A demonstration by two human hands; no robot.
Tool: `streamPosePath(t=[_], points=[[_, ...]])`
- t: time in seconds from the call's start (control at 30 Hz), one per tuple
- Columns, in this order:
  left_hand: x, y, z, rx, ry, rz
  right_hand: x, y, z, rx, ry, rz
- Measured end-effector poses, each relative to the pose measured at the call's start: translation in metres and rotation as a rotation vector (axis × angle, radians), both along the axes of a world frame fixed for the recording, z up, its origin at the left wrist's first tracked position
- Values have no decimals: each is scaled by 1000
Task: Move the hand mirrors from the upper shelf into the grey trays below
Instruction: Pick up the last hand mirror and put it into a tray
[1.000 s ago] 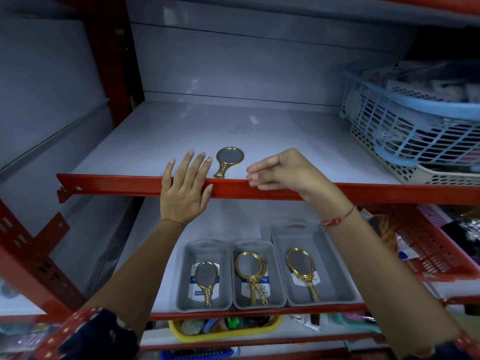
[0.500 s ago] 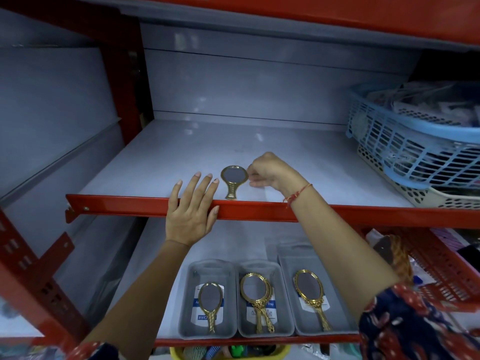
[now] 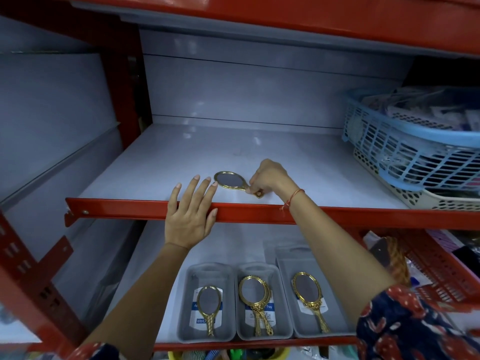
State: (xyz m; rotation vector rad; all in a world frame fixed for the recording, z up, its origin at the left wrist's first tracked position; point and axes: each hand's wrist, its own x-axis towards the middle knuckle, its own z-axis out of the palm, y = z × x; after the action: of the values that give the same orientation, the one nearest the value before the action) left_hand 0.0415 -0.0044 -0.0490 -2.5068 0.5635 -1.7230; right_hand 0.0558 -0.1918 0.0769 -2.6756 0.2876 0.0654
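One gold-framed hand mirror (image 3: 230,180) lies flat on the white upper shelf (image 3: 197,154), near its red front lip. My right hand (image 3: 267,176) pinches the mirror's handle at the right end. My left hand (image 3: 189,211) rests flat on the red lip with its fingers spread, just left of the mirror, holding nothing. On the shelf below stand three grey trays side by side: the left tray (image 3: 185,294) holds one gold mirror, the middle tray (image 3: 240,331) holds two stacked mirrors, and the right tray (image 3: 285,266) holds one.
A blue lattice basket (image 3: 405,149) full of goods sits in a cream basket (image 3: 426,201) at the right of the upper shelf. A red basket (image 3: 441,271) fills the lower shelf's right side. Red steel uprights (image 3: 127,74) frame the left.
My right hand reached over the lip onto the shelf and closed on the mirror's handle; the mirror has swung so its handle points right. My left hand stays on the lip. The view has tilted up.
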Motion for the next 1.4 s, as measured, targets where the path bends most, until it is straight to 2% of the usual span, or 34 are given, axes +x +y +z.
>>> streamPosePath(t=[0.17,0.27,0.33,0.43,0.57,0.63,0.8,1.0,1.13,1.27,1.33,1.4], points=[[-6,1,4,-4,75,-1,-8,-6,1,118,73,-6],[-13,2,9,1,143,-2,-14,-15,-1,227,17,-22],[-19,3,11,1,199,-16,-29,-19,1,377,-18,-38],[-27,6,16,22,309,-28,-55,-24,6,708,-61,-52],[-38,15,22,86,431,-27,-89,-21,10,920,-156,-57],[-45,25,21,43,462,-21,-103,-18,7,982,-144,-29],[-65,53,9,38,512,19,-136,-1,-26,1063,-71,9],[-86,62,-8,41,538,12,-160,16,-89,988,130,-32],[-89,68,-19,54,567,-8,-166,20,-137,918,272,-105],[-98,68,-64,63,674,-112,-158,28,-187,922,320,-231],[-106,64,-85,-28,828,-196,-153,36,-205,919,321,-275],[-112,55,-103,-250,968,-267,-146,45,-222,870,350,-290]])
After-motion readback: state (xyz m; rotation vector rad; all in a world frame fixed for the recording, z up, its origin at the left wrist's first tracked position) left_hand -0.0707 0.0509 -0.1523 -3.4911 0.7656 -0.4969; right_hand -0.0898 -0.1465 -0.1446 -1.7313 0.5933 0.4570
